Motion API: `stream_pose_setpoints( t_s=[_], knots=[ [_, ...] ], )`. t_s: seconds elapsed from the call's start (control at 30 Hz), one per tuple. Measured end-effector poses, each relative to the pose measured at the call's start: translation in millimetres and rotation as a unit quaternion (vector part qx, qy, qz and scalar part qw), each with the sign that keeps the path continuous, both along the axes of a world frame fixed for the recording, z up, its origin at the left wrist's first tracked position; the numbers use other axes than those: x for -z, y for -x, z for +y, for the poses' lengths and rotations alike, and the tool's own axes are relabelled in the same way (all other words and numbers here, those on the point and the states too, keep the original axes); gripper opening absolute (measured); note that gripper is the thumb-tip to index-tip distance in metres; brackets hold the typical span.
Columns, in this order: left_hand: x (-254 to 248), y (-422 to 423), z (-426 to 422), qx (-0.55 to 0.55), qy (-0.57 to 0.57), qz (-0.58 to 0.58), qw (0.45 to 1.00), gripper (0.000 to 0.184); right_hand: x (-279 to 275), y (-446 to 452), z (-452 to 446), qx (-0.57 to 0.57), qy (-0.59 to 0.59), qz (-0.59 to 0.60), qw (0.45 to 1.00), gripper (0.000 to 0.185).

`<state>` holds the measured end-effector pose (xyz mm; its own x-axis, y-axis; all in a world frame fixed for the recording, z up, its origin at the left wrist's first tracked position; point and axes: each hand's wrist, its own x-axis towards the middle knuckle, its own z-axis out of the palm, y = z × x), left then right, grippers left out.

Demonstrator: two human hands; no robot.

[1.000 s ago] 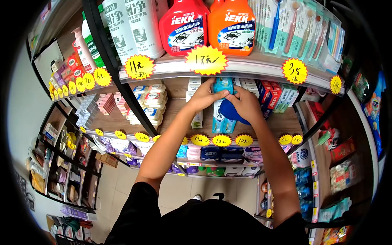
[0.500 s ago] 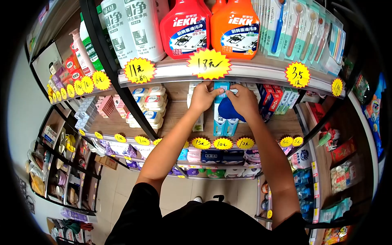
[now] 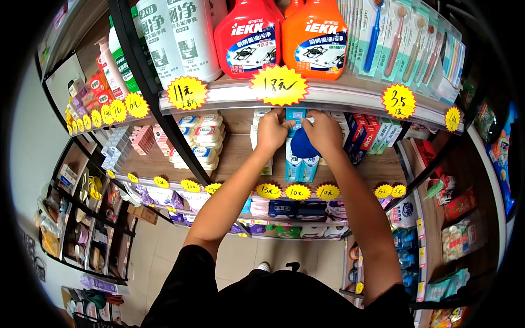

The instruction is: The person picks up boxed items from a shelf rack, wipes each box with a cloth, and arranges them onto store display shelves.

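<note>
"Seeing the hands clearly?"

"Mostly. The left hand [image 3: 272,131] is half curled, thumb by the light blue box [image 3: 296,114] (whether it grips, I cannot tell). The right hand [image 3: 324,131] is nearly closed, holding the blue cloth [image 3: 304,145]."

"Where are they?"

"The box sits between the hands, the cloth at six o'clock from its top. Soap packs [image 3: 206,133] lie at nine, red boxes [image 3: 369,134] at three, the orange bottle [image 3: 315,49] at twelve."

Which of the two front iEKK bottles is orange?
The right bottle, above the person's right hand; the left bottle beside it is red.
</note>
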<state>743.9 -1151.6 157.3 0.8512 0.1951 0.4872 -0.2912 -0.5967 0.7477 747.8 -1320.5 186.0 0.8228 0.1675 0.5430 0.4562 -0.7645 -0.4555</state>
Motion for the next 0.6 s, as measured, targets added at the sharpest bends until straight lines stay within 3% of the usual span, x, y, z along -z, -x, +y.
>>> stream_pose_setpoints(
  t_s=[0.3,0.4,0.47,0.5,0.53,0.6],
  knots=[
    [-1.9,5.6,-8.4,-0.023,0.042,-0.026,0.999,0.043,-1.2,3.4,-8.3,-0.020,-0.003,-0.002,1.000,0.031],
    [-40.9,50.0,-22.3,-0.041,-0.004,0.019,0.999,0.051,-6.4,32.5,-26.0,-0.040,-0.087,0.045,0.994,0.031],
    [-22.4,56.1,-20.1,-0.046,0.015,-0.030,0.998,0.056,5.9,49.6,-45.4,-0.100,-0.224,0.111,0.963,0.029],
    [-9.6,59.4,-17.5,-0.048,0.033,-0.080,0.995,0.061,26.5,54.4,-50.2,-0.147,-0.297,0.097,0.938,0.026],
    [5.0,68.3,-14.4,-0.029,0.074,-0.055,0.995,0.067,49.9,62.3,-54.1,-0.192,-0.369,0.085,0.905,0.023],
    [30.4,109.1,-19.2,-0.033,0.068,-0.052,0.996,0.058,81.0,91.1,-64.8,-0.196,-0.408,0.238,0.859,0.024]
  ],
)
